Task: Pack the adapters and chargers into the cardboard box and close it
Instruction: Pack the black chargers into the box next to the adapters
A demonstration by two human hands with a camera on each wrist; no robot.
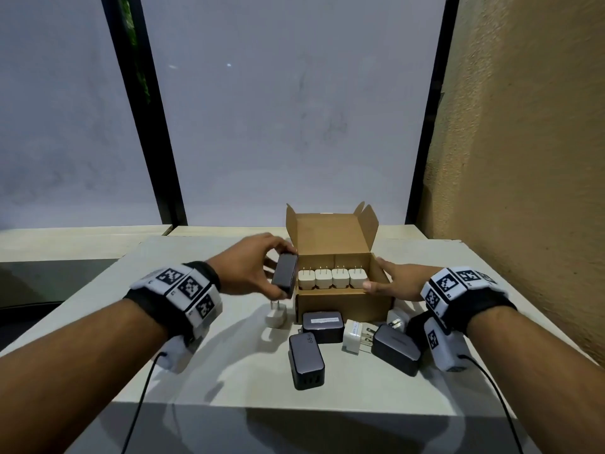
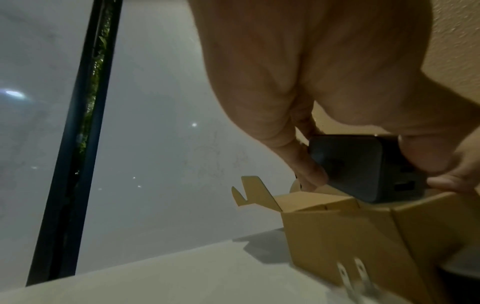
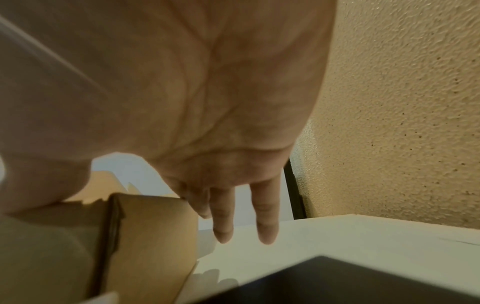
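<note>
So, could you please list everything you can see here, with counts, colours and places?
cardboard box: one, brown, lid open, mid-table.
white adapters in box: four, in a row, prongs up.
held black charger: one, at the box's left edge.
black chargers on table: three, in front of the box.
white adapters on table: three, one left of the box's front, two among the black chargers.
table: one, white.
window panes: frosted grey, black frames, behind.
wall: tan, textured, right.
wrist bands: two, black with marker tags.
left hand: grips the held black charger.
right hand: rests on the box's right side, fingers straight.
</note>
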